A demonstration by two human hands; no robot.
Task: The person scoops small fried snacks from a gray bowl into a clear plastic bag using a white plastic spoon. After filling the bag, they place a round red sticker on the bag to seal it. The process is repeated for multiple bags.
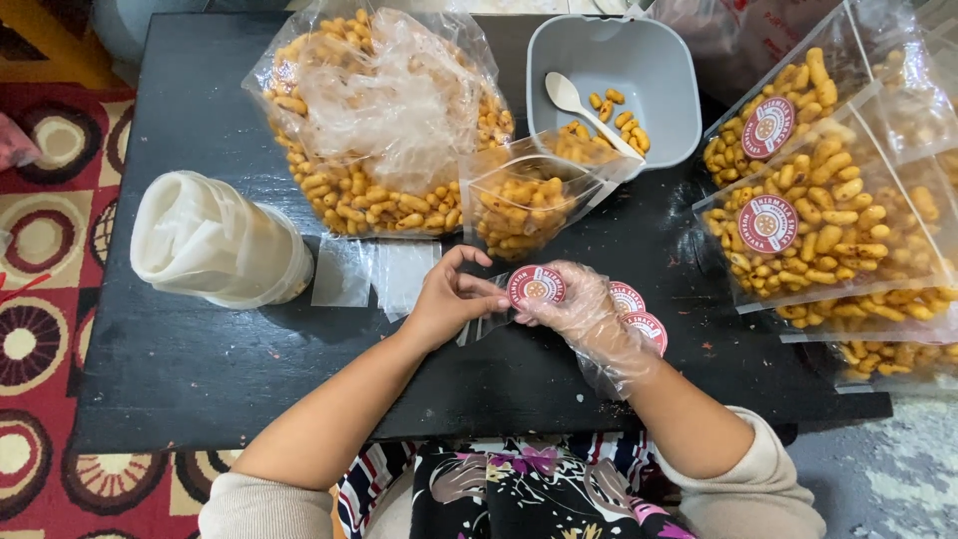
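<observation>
My left hand (451, 297) is bare and pinches the edge of a small clear plastic bag (489, 317) lying on the black table (190, 359). My right hand (584, 314), in a thin clear plastic glove, holds a round red sticker (537, 285) over that bag. Two more red stickers (639, 314) lie just right of the gloved hand. A partly filled small bag of orange snacks (519, 205) stands behind my hands.
A large open bag of orange snacks (374, 120) sits at the back. A grey tub (659, 75) holds a wooden spoon (589, 110) and a few snacks. Sealed labelled snack packs (828, 215) pile at the right. A roll of plastic bags (215, 240) lies left, flat empty bags (374, 269) beside it.
</observation>
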